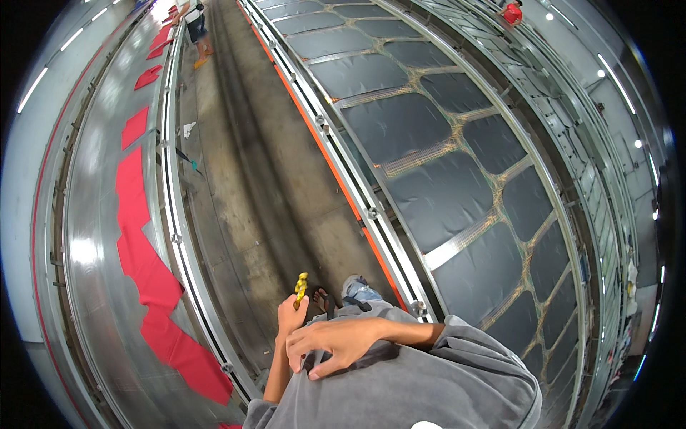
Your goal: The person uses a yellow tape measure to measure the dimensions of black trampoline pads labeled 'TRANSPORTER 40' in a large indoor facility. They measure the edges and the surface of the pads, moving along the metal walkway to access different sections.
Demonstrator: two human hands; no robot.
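A small yellow-and-black object (301, 286) of a kind I cannot make out rises from my left hand (291, 316), whose fingers are closed around its lower end. In front of my grey shirt, my right hand (336, 346) crosses over the left forearm. Its fingers are loosely bent, thumb apart from them, with nothing visible between them. Both hands are close to my body, above the aisle between two long tables.
Red fabric pieces (146, 261) lie along the left metal table (93, 214). Dark panels (436, 196) cover the right table, which has an orange-edged rail (329, 154). A person (194, 28) stands far up the concrete aisle (243, 143); another in red (512, 13) is at far right.
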